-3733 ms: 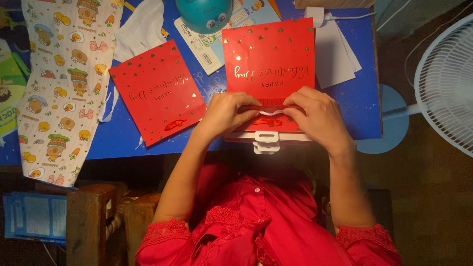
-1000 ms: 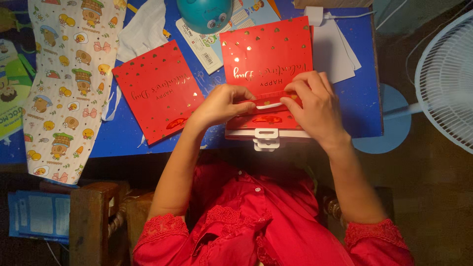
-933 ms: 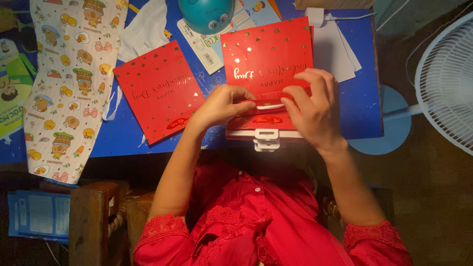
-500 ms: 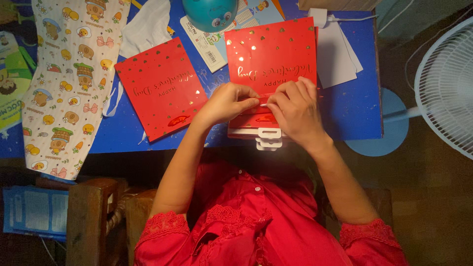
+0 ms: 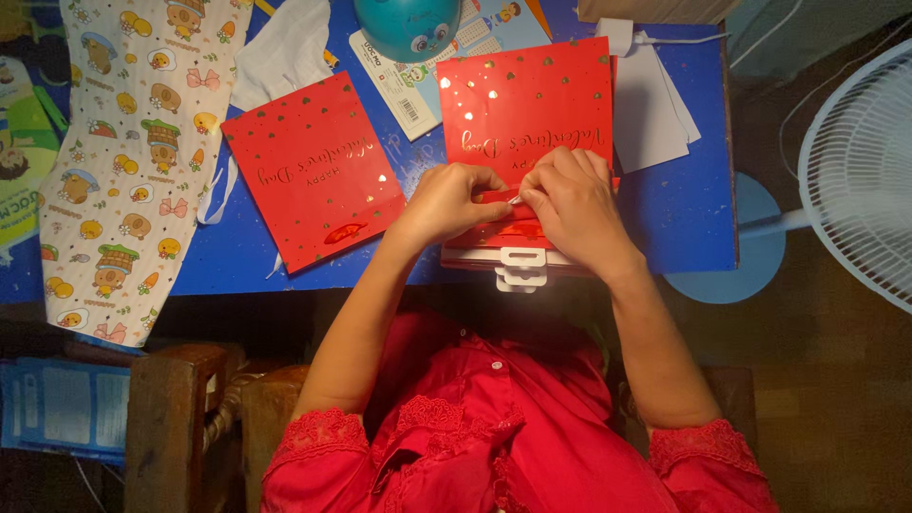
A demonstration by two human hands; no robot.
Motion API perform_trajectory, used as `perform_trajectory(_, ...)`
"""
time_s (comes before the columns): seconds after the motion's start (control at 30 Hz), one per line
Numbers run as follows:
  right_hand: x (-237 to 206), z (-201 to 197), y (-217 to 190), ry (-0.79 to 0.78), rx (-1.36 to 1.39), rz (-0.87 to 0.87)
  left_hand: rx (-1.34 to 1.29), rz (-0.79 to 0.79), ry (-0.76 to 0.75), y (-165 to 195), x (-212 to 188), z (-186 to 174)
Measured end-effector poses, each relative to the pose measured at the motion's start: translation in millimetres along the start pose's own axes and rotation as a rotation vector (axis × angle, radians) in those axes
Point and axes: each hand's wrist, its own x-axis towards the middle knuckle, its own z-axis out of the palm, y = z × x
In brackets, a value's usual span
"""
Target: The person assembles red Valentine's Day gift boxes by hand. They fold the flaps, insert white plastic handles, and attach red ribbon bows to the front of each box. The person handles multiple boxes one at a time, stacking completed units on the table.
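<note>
Overhead view from the head camera of a person in a red blouse seated at a blue table [image 5: 684, 204]; both hands meet at the near edge of a red gift bag [image 5: 532, 123] that lies flat with gold dots and gold script on its face; the bag's long axis runs away from the person, its near end toward the body and its far end toward a teal balloon [image 5: 408, 24]; the left hand [image 5: 446, 199] rests on the bag's near left part, fingers curled and closed onto a red strip along that edge; the right hand [image 5: 575, 204] lies just beside it on the right, thumb and forefinger pinched together on a small pale piece at the same edge, what it is being too small to tell; the fingertips of the two hands almost touch, so neither is clearly nearer the work point, which sits between them and directly in front of the body; white plastic hanger tabs [image 5: 518, 268] project from beneath the bag over the table edge; a second red gift bag [image 5: 318, 166] lies flat to the left, tilted, apart from both hands; a patterned cloth [image 5: 133, 161] with cartoon figures drapes over the table's left end; white paper sheets [image 5: 655, 109] lie beside the first bag on the right; a white fan [image 5: 860, 180] stands off the table to the right.
</note>
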Motion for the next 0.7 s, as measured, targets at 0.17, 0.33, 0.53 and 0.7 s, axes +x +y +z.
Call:
perform_trajectory(0.17,-3,-3,0,-0.003,0.057,0.009,-0.018,-0.041,-0.003,2,-2,0)
perform_trajectory(0.33,-6,-10,1,-0.001,0.139,0.019,-0.122,0.046,-0.095,-8,-4,-4)
perform_trajectory(0.53,-8,-8,-14,-0.011,0.009,-0.035,-0.139,0.287,-0.120,-18,-4,-7)
perform_trajectory(0.7,-8,-7,-21,-0.002,-0.109,-0.053,-0.140,0.053,-0.162,-13,-6,-6)
